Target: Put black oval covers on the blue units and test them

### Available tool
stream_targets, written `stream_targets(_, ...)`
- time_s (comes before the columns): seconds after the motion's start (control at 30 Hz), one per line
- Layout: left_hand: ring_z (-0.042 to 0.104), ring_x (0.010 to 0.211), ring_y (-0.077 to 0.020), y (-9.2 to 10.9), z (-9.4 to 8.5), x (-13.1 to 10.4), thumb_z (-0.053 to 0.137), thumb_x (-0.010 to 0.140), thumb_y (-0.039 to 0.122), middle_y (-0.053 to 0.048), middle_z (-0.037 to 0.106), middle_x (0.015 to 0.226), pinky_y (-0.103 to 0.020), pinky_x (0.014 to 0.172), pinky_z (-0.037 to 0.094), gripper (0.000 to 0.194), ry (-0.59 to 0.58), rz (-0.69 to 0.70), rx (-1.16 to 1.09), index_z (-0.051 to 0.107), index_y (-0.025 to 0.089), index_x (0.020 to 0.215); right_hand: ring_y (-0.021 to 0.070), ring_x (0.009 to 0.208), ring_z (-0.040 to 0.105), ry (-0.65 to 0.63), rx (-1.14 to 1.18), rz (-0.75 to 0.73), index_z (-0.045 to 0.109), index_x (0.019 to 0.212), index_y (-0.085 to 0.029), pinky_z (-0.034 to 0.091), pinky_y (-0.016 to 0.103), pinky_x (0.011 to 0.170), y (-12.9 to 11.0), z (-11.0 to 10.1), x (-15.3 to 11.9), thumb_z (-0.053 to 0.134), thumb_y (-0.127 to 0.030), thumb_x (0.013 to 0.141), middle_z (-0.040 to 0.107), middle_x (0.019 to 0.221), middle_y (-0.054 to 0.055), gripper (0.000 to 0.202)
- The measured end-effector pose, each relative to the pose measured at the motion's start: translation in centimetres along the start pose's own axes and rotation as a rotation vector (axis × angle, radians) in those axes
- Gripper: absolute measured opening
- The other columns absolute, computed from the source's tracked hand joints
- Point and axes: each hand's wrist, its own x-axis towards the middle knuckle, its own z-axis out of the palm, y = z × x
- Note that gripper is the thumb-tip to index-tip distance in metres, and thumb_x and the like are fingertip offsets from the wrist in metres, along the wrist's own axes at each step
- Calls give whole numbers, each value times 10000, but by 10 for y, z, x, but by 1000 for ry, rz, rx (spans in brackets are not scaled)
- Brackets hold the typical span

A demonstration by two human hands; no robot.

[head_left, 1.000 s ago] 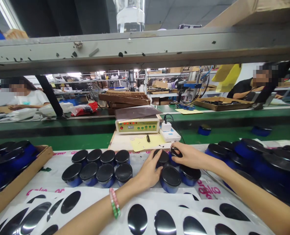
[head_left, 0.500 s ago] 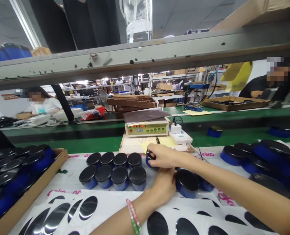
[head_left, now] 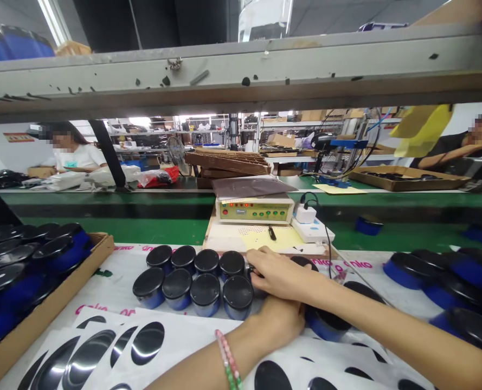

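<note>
My right hand (head_left: 279,275) crosses over my left at the right end of the back row of round blue parts with glossy black tops (head_left: 206,261). Its fingers are curled round another such part, mostly hidden by the hand. My left hand (head_left: 284,320), with a bead bracelet (head_left: 226,355) on the wrist, lies below the right forearm among the parts. Its fingers are out of sight, so what they hold is unclear. Just right of it sits a larger blue part (head_left: 326,324), partly covered by the right forearm.
White sheets with black discs (head_left: 148,342) lie in front. A cardboard tray (head_left: 78,287) of blue parts stands left; more parts (head_left: 411,269) lie right. Behind are a control box (head_left: 255,211), a power strip (head_left: 314,230) and a green belt (head_left: 167,230). A shelf beam (head_left: 224,81) crosses above. Two people sit beyond.
My right hand has brought a blue part down to the right end of the back row. My left hand stays low beneath it. The camera view has tilted down and shifted left.
</note>
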Motion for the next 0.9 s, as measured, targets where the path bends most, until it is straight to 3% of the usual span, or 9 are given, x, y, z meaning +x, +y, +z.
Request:
stream_targets(0.2, 286, 1368, -259, 5, -2, 1, 398, 744, 28, 4, 392, 1447, -450, 1160, 203, 791, -1, 4, 15, 177, 287, 1458, 278, 934, 457, 100, 31, 226, 505, 955, -216, 423, 445, 709, -10, 21, 1, 425, -218, 809, 506, 1031, 94, 167)
stream_targets(0.3, 290, 1364, -273, 5, -2, 1, 411, 740, 30, 1, 400, 1441, -448, 1154, 213, 767, -12, 8, 26, 240, 294, 1440, 251, 925, 464, 121, 71, 225, 504, 926, -214, 417, 429, 742, -8, 21, 3, 447, -222, 814, 511, 1008, 78, 126)
stream_targets(0.43, 351, 1322, -308, 1, 0, 1, 408, 787, 68, -49, 374, 1447, -470, 1108, 307, 677, 4, -11, 37, 298, 277, 1421, 170, 803, 530, 91, 144, 162, 530, 944, -166, 441, 344, 734, 18, 4, 10, 460, -336, 909, 556, 903, 44, 186)
stream_targets(0.53, 304, 1337, -358, 0, 1, 0, 402, 829, 109, -100, 237, 1491, -515, 1081, 328, 640, 52, -53, 48, 262, 255, 1436, 134, 707, 563, 53, 182, 181, 546, 1019, -143, 476, 317, 681, 46, -10, 19, 451, -390, 943, 579, 847, 15, 276)
stream_targets(0.6, 254, 1356, -377, 0, 1, 0, 398, 847, 125, -110, 173, 1500, -529, 1085, 312, 625, 67, -68, 50, 249, 261, 1439, 122, 676, 573, 7, 201, 196, 559, 1034, -141, 493, 301, 647, 58, -11, 25, 480, -393, 936, 595, 845, 14, 282)
stream_targets(0.7, 235, 1370, -358, 0, -1, 0, 396, 873, 148, -110, 191, 1486, -510, 1098, 297, 598, 62, -70, 41, 248, 284, 1436, 121, 689, 590, -27, 229, 199, 569, 1047, -139, 510, 298, 646, 61, -4, 34, 511, -380, 926, 612, 874, 20, 275)
stream_targets(0.8, 228, 1378, -333, 1, -2, 0, 380, 900, 185, -113, 178, 1493, -486, 1107, 290, 556, 59, -79, 33, 254, 286, 1432, 130, 726, 599, 30, 243, 221, 567, 1044, -138, 511, 309, 671, 61, -6, 39, 533, -375, 913, 615, 901, 27, 274)
stream_targets(0.9, 228, 1381, -316, -1, -1, 0, 353, 920, 217, -124, 148, 1509, -469, 1119, 272, 539, 60, -106, 25, 231, 250, 1444, 119, 650, 583, 169, 235, 305, 514, 1007, -151, 476, 265, 597, 74, -37, 24, 475, -409, 925, 623, 879, 26, 273)
